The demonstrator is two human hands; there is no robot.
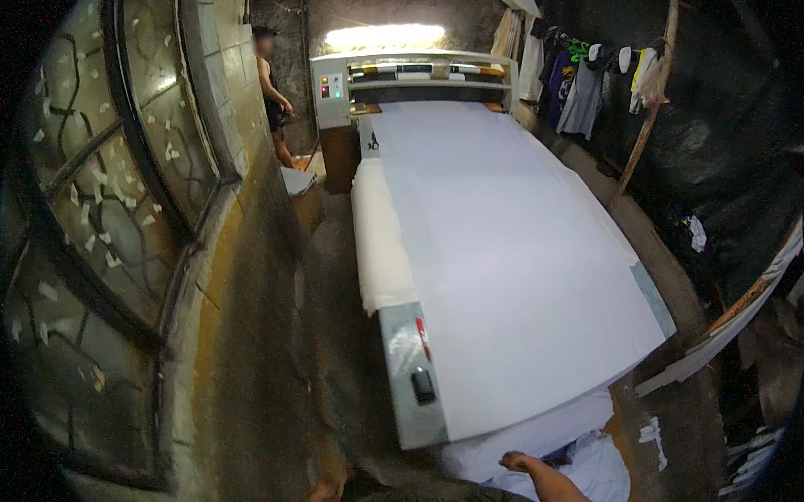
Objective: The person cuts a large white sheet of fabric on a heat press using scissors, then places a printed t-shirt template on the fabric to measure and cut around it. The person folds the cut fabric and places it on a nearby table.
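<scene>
A long sheet of white fabric (508, 247) covers the machine's table and runs from its far end to the near edge. Below that edge hangs a bunched white cloth (532, 432). My right hand (516, 462) is against this cloth, its fingers curled in on it. At the lower edge, left of the table's near corner, my left hand (326, 488) shows only as a dim, smeared shape, its fingers not readable. A black device (423, 386) and a red slim tool (423, 337) lie on the grey table border (401, 339).
The roller machine (431, 73) has a control box (332, 87) with lit buttons. Scissors (373, 142) lie near it. Another person (272, 87) stands at the far left. Clothes (582, 90) hang at the right beside a wooden pole (650, 127). Windows (126, 199) line the left wall.
</scene>
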